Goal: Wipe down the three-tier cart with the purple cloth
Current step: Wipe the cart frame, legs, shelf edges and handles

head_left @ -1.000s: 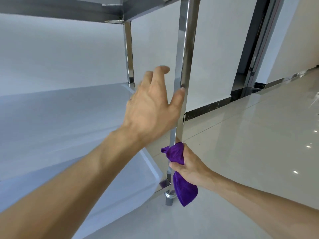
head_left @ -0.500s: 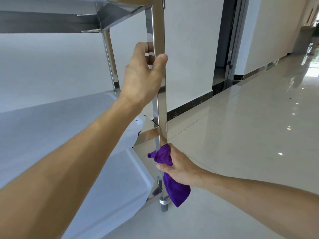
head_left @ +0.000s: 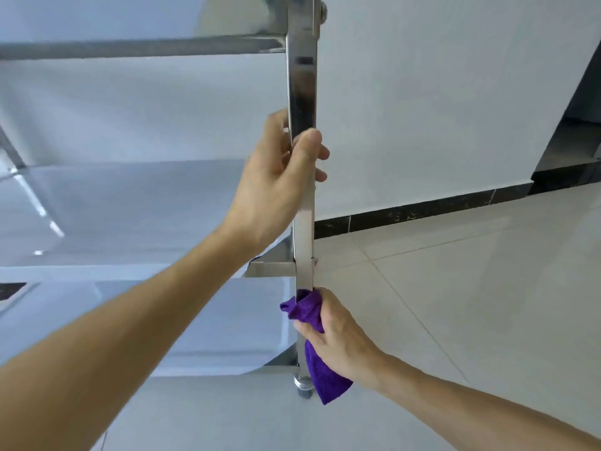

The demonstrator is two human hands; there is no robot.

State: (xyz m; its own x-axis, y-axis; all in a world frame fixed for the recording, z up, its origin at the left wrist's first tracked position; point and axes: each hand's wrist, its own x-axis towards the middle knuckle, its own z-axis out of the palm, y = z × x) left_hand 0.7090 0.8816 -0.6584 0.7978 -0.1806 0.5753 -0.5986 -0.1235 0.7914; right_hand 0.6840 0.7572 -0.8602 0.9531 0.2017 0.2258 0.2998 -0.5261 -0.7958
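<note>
Right now my left hand (head_left: 276,177) is wrapped around the cart's near corner post (head_left: 304,203), thumb across the front face and fingertips showing on the far side, steadying the three-tier cart (head_left: 143,48) between its top and middle shelves. My right hand (head_left: 338,340) is lower on the same post, just under the middle shelf (head_left: 130,206) bracket, fingers curled around the purple cloth (head_left: 309,315), which is bunched against the metal; a loose tail of it hangs down past my wrist toward the caster (head_left: 303,385) at the foot of the post. The post's long axis runs straight up and down, and both hands sit on it one above the other, so the stroke I judge comes next is along that axis: the cloth hand is the lower one and the only one positioned to wipe, with the short run down to the bottom shelf (head_left: 195,330) corner below it and the long bare stretch above it, up to where my left hand grips. If I drag the cloth upward I will meet the shelf bracket almost at once and then my own left hand, which would have to shift; downward, the hanging tail may brush the wheel and the floor (head_left: 455,304). The shelves lie to my left of the post, the tiled floor and white wall (head_left: 422,109) to the right.
</note>
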